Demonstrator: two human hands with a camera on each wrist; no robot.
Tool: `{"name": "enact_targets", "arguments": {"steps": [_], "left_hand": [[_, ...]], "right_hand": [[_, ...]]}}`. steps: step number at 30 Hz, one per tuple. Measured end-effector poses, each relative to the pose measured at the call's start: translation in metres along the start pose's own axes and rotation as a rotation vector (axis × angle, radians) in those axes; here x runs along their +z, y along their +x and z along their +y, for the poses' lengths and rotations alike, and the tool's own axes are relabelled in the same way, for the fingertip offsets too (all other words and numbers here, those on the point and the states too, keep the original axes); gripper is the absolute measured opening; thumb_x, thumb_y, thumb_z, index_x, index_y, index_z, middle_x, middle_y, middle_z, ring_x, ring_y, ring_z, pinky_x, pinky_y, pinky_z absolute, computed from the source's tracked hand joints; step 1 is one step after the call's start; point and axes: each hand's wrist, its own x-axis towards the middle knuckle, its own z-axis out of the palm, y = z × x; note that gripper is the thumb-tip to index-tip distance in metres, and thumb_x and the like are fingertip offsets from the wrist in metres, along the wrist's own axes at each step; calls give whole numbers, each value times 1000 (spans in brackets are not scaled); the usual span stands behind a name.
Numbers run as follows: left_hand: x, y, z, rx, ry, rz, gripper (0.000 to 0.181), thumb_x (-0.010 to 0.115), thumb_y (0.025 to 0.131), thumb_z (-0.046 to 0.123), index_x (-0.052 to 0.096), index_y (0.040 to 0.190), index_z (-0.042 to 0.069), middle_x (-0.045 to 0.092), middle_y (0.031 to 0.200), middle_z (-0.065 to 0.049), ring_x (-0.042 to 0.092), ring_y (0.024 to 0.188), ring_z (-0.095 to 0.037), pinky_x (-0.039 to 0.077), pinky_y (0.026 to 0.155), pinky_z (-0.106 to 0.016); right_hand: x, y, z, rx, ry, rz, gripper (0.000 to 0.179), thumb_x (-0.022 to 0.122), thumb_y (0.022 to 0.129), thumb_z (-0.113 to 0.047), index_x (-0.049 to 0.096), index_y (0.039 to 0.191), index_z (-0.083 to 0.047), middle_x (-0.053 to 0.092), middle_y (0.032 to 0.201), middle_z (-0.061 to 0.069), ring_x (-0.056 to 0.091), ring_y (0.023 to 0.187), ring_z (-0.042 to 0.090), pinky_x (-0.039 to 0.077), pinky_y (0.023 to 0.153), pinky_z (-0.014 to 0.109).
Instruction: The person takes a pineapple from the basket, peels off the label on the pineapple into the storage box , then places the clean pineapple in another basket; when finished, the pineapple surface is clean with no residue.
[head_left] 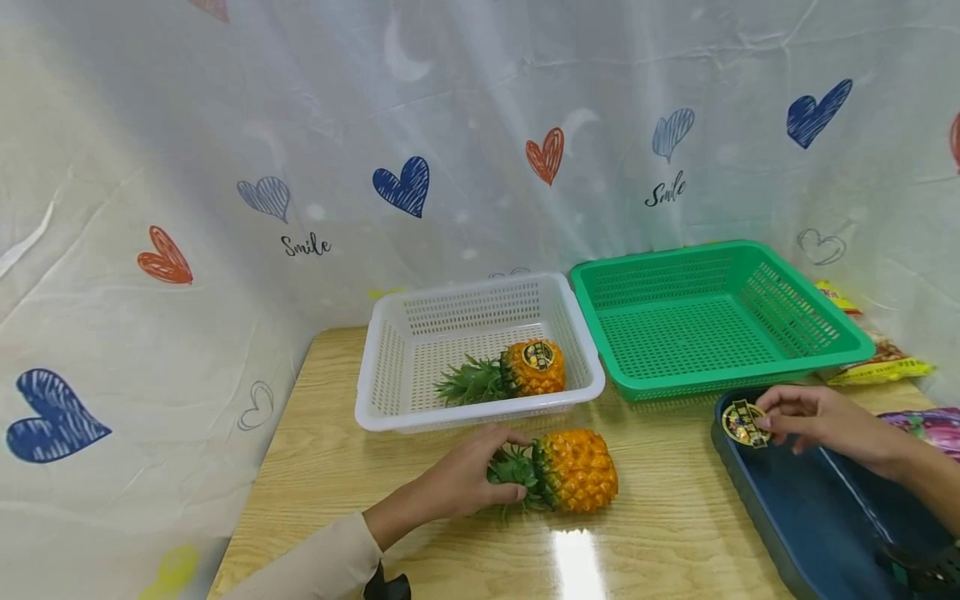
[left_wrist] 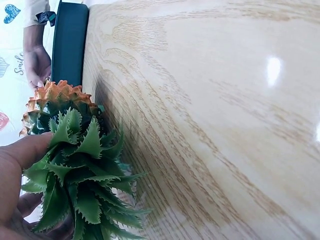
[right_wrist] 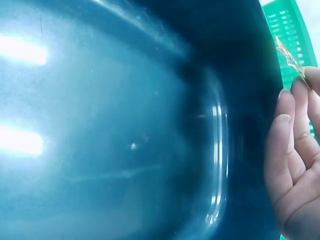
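A small orange pineapple [head_left: 579, 472] lies on its side on the table, its green crown toward the left. My left hand [head_left: 480, 475] grips it by the crown [left_wrist: 85, 175], thumb on one side and fingers on the other. Over the far left corner of a dark blue tray [head_left: 750, 500], my right hand [head_left: 828, 423] pinches a round black-and-gold sticker [head_left: 745, 423] between thumb and fingertips. Edge-on, the sticker [right_wrist: 290, 54] looks thin in the right wrist view. A second pineapple [head_left: 534, 368], bearing a similar round sticker, lies in the white basket [head_left: 480, 417].
Beside the white basket stands a green basket [head_left: 720, 379] at the back right. Snack packets [head_left: 888, 362] lie behind and beside it, with a purple packet [head_left: 930, 427] at the right edge. A curtain printed with hearts [head_left: 405, 187] hangs behind the wooden table [head_left: 300, 483].
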Motion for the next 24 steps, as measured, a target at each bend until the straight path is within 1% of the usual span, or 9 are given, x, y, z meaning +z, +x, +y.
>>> {"name": "enact_targets", "arguments": {"steps": [6, 9, 16, 20, 24], "left_hand": [[-1, 0, 1, 0, -5, -2, 57, 75, 90, 43, 51, 140, 32, 52, 142, 7, 51, 132, -19, 47, 104, -46], [-1, 0, 1, 2, -4, -4, 57, 75, 90, 43, 51, 140, 31, 52, 142, 6, 51, 132, -19, 47, 104, -46], [-2, 0, 2, 14, -10, -6, 56, 74, 91, 43, 51, 140, 30, 53, 142, 5, 51, 132, -21, 47, 104, -47], [-2, 0, 2, 19, -14, -10, 56, 74, 91, 41, 51, 141, 28, 53, 142, 4, 51, 133, -21, 47, 104, -47], [-3, 1, 2, 13, -11, -14, 57, 74, 91, 42, 51, 141, 28, 53, 143, 4, 50, 133, -21, 46, 105, -48]], "right_hand": [[-1, 0, 2, 61, -11, 4, 19, 50, 107, -18, 59, 120, -8, 69, 96, 0, 63, 87, 21, 53, 69, 35], [-1, 0, 4, 76, -13, 1, 21, 50, 106, -19, 59, 120, -6, 70, 96, 0, 63, 87, 20, 54, 69, 36], [2, 0, 8, 169, 15, 26, 22, 52, 106, -23, 59, 120, -9, 68, 98, -2, 63, 86, 17, 55, 70, 37], [2, 2, 10, 167, 28, 1, 23, 51, 106, -23, 60, 120, -7, 68, 99, -3, 63, 87, 16, 55, 70, 37], [4, 4, 13, 171, 11, -7, 28, 50, 106, -23, 58, 123, -2, 67, 99, -3, 62, 85, 15, 54, 69, 36]]}}
